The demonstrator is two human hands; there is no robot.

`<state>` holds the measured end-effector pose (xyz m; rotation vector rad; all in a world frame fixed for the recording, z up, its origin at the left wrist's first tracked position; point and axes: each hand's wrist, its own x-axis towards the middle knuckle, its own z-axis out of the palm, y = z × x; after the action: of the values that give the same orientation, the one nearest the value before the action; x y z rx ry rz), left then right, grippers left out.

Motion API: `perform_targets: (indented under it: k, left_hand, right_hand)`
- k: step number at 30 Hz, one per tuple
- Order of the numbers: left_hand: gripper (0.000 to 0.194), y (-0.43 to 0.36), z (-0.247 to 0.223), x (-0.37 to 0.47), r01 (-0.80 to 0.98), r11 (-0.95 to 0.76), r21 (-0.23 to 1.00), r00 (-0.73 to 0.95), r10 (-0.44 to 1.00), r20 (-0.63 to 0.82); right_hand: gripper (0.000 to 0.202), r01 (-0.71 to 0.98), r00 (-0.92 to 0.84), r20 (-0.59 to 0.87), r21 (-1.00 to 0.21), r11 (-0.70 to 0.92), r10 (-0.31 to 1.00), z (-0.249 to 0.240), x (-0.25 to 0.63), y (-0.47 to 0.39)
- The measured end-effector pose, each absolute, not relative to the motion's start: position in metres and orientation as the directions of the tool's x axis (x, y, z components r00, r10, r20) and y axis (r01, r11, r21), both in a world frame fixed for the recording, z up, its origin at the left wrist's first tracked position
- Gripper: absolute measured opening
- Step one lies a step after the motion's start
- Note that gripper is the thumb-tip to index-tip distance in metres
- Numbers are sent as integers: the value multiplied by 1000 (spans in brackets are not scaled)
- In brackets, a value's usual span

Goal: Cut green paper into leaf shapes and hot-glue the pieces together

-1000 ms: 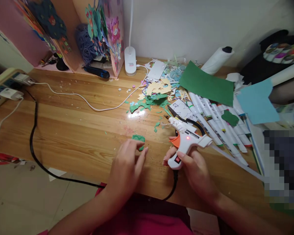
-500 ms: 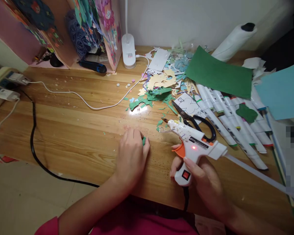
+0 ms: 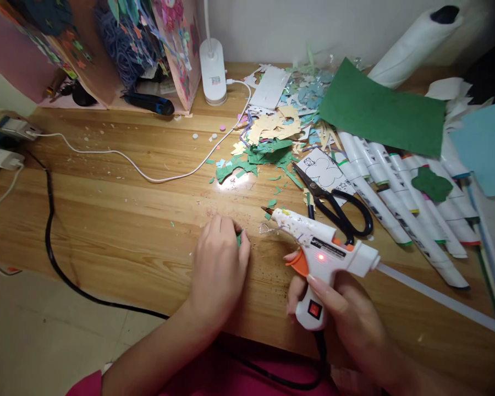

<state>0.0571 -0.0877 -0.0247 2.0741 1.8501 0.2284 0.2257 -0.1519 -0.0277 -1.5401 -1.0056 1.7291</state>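
My right hand point(image 3: 342, 308) is closed around the handle of a white hot glue gun point(image 3: 313, 236), with a finger by its orange trigger. A red light glows on its side, and a long glue stick point(image 3: 441, 300) sticks out of the back. The brown nozzle points left, above the table. My left hand point(image 3: 218, 258) rests on the wood with its fingers curled in. A bit of green paper point(image 3: 238, 239) shows between its thumb and fingers; most of it is hidden. Black-handled scissors point(image 3: 334, 201) lie just beyond the glue gun.
Paper scraps point(image 3: 272, 148) are heaped at the back. White markers point(image 3: 416, 214) lie at right, bearing a green sheet point(image 3: 383, 113) and a green cutout point(image 3: 432, 184). A white cable point(image 3: 148, 177) runs from a lamp base point(image 3: 213, 71); a black cord point(image 3: 51, 220) crosses at left.
The glue gun has turned a little, its nozzle shifting left toward my left hand. My left hand keeps its place and grip. The view has shifted slightly.
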Motion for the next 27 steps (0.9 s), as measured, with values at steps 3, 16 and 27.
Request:
perform_targets:
  k: [3,16,27]
  left_hand:
    - [10,-87,-23,52,906,-84,415,145,982,-118]
    - [20,-43,-22,12,649,-390,654,626,762,-167]
    - [15,-33,-24,12,610,-360,706,655,730,-195]
  right_hand:
    - [43,72,-140,-532,-846,-528,835,-27,225,-150]
    - [51,59,-167,-551,-833,-550,817,-28,227,-146]
    - [45,-4,-152,-546,-833,-553,824,-26,224,-141]
